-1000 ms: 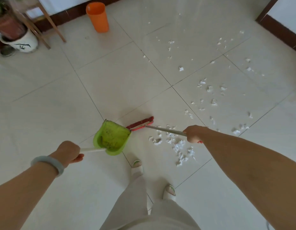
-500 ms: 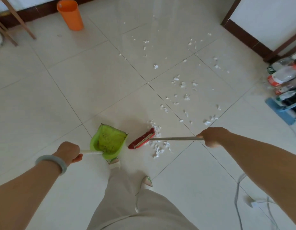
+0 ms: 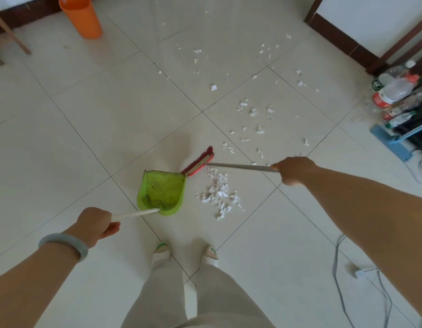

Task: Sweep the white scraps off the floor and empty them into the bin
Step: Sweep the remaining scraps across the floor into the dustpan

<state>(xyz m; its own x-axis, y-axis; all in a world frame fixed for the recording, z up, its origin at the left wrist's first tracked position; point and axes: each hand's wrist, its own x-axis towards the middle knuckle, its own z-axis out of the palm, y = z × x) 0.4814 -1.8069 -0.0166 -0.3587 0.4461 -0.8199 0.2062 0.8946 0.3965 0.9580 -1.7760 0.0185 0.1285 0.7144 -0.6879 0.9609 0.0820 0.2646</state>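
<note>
My left hand [image 3: 95,223] grips the white handle of a green dustpan [image 3: 161,191] that rests on the tiled floor in front of my feet. My right hand [image 3: 294,170] holds the metal handle of a red broom [image 3: 199,164], whose head lies just beyond the dustpan's far right corner. A gathered pile of white scraps [image 3: 218,194] lies to the right of the dustpan, under the broom handle. More loose scraps [image 3: 253,112] are scattered across the tiles farther out. The orange bin [image 3: 81,16] stands at the far left by the wall.
Plastic bottles [image 3: 394,91] on a blue rack [image 3: 392,138] stand at the right edge. A grey cable and power strip [image 3: 357,273] lie on the floor at the lower right. Wooden legs [image 3: 10,31] are at the far left. My feet [image 3: 185,253] stand behind the dustpan.
The broom head has swung outward to beyond the dustpan's far corner, leaving the scrap pile on the near side. My feet now stand side by side. The dustpan has stayed roughly in place.
</note>
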